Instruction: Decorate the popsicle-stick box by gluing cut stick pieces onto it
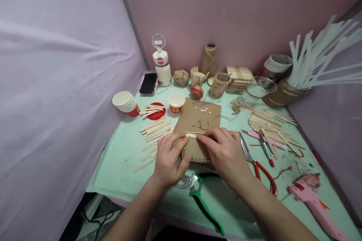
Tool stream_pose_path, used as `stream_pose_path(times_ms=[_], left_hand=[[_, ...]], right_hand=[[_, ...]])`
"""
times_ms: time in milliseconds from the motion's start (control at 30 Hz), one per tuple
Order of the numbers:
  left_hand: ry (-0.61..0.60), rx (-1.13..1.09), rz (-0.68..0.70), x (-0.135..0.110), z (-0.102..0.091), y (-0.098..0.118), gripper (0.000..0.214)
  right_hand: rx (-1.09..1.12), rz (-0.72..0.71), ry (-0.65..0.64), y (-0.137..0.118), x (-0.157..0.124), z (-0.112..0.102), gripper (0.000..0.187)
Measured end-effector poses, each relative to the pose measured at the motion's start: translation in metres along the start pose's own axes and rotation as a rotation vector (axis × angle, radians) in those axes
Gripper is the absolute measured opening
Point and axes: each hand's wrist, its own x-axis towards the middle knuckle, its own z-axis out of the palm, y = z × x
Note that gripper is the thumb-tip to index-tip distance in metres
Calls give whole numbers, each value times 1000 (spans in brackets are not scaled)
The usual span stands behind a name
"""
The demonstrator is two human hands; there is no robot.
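two hands share it: left hand [169,160] and right hand [226,154] each pinch one end of a short stick [191,135], fingertips closed, toward six o'clock on the card [198,116]. looks light, thin, snappable; hold its ends gently.

A mint-green tabletop [118,165] is filling the lower middle of the frame. A brown cardboard sheet [198,118] is lying at centre, with flat wooden craft sticks [155,130] scattering to its left. Green-handled pliers [202,196] are resting at the bottom edge, red-handled scissors [260,165] right of centre. What seems a pink glue gun [313,199] is lying at lower right.
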Motion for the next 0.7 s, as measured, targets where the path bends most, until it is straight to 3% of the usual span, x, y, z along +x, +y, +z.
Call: stream_pose_path(times_ms=[700], left_hand=[[13,13,-23,-1,0,5,38]], right_hand=[[54,-76,-44,6,5,0,20]])
